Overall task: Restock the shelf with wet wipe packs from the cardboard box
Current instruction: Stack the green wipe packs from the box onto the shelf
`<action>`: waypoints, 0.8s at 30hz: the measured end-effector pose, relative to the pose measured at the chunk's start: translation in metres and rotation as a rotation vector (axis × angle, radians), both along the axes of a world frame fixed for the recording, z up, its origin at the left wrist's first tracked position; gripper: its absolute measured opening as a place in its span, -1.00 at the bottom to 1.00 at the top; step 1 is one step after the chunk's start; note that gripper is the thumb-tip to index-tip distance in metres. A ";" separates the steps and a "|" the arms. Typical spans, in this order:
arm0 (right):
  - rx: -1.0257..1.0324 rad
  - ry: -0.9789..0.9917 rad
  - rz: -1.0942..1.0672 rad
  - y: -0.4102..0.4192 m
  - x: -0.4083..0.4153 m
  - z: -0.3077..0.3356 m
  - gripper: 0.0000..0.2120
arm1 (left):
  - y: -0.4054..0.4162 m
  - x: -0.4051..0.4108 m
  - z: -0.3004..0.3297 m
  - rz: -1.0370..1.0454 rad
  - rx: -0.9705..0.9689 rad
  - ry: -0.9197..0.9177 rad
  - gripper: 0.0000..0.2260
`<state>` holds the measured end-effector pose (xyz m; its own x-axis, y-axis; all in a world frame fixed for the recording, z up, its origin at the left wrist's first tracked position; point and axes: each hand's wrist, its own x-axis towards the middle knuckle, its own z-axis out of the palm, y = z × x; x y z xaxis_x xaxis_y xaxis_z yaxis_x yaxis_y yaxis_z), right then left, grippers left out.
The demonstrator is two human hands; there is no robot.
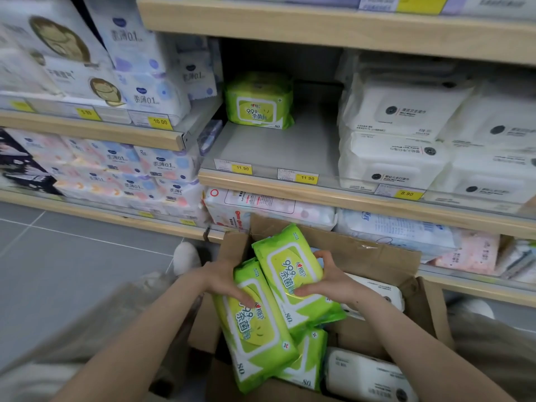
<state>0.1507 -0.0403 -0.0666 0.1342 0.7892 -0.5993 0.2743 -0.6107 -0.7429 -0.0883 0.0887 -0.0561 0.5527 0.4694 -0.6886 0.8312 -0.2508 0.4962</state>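
The shelf [269, 149] has a wide bare patch in its middle, with a small stack of green packs [259, 101] far back; the cardboard box [377, 256] sits open on the floor below it, white packs [368, 375] lying among the green ones; the left hand [224, 281] grips the lower green pack [255, 335], fingers curled over its top edge; the right hand [327, 278] pinches the upper green pack [293, 274], which overlaps the lower one. My worry is the slick film: lifted together, the two could slide apart and one drop back into the box or onto the floor; a thumb squeezing near the lid flap might also pop it.
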 end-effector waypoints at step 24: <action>0.328 -0.380 0.152 0.004 0.041 0.101 -0.06 | 0.010 -0.053 0.099 0.299 0.514 -0.574 -0.19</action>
<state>0.1916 -0.0367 0.0344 0.1636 0.9547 -0.2487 0.6289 -0.2952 -0.7193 -0.1412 0.0991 0.0429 0.5551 0.8318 0.0033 0.5512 -0.3708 0.7475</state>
